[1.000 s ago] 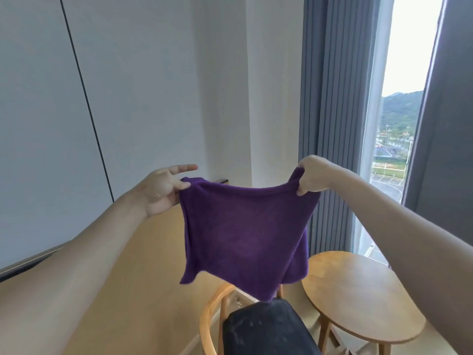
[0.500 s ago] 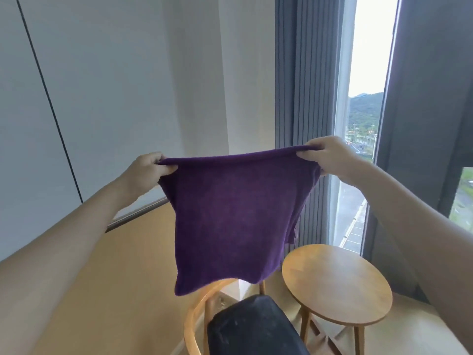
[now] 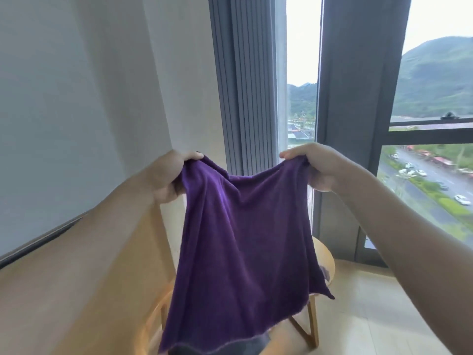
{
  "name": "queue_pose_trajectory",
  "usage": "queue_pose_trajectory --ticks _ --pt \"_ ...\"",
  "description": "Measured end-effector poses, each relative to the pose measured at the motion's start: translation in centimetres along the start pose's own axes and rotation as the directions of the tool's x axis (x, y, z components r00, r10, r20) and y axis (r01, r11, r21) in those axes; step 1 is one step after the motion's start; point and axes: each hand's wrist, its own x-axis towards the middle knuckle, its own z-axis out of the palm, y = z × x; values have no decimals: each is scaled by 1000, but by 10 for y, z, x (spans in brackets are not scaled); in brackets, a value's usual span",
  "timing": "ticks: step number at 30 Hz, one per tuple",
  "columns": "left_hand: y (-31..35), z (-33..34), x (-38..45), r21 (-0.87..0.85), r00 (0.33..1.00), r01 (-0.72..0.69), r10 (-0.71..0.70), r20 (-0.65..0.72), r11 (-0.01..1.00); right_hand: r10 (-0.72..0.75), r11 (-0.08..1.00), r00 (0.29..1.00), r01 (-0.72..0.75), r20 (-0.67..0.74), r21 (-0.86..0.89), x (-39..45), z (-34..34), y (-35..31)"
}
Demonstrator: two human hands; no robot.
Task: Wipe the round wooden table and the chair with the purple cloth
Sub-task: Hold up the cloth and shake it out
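While the left hand and the right hand each pinch a top corner, the soft purple cloth hangs slack between them, above the round wooden table and pale wooden chair. I reckon either corner could slip from so light a pinch and drop it.

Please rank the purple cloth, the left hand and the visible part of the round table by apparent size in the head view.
1. Cloth: by far the largest, though it is nearest the camera.
2. and 3. Left hand and the table's exposed part look about alike. The cloth hides most of the table, so its true size is unclear.
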Motion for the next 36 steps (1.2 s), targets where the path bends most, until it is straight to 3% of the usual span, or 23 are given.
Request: queue_pose_trajectory --ticks 2,5,8,10,12,13,15,18,23,26,28,30,36 --pt "2 52 8 75 992 -69 60 108 995 -50 998 995 47 90 37 -12 -7 -11" --pt "7 128 18 223 928 -238 153 341 945 -85 995 960 69 265 69 -29 -26 -31" --pt "10 185 34 206 879 -366 265 397 907 -122 993 921 110 370 53 -45 -65 -49" --pt "11 214 49 131 867 -373 295 401 918 -206 970 939 233 274 -68 -52 -100 -56" --pt "10 245 63 54 856 -368 316 410 928 -405 834 912 397 62 -384 -57 -139 -62" --pt "10 262 69 7 851 -352 317 420 936 -475 761 880 413 2 -500 -59 -160 -63" --pt "11 295 77 -78 847 -305 308 433 949 -454 701 891 366 13 -612 -63 -202 -60" --pt "15 343 93 -140 833 -276 310 458 951 -299 734 953 259 43 -627 -70 -260 -43" --pt "16 423 124 -172 800 -225 283 529 959 -339 881 937 284 -85 -378 -93 -340 -23" --pt "10 475 145 -206 733 -206 290 616 957 -364 800 917 218 -163 -560 -109 -384 -18" --pt "5 513 158 -213 668 -213 301 680 954 -396 734 884 141 -250 -664 -117 -415 -20" --pt "0 550 169 -222 604 -214 308 735 951 -425 758 836 120 -347 -641 -129 -448 -28" --pt "35 669 210 -239 428 -309 359 829 920 -519 823 689 241 -507 -515 -151 -538 -87"
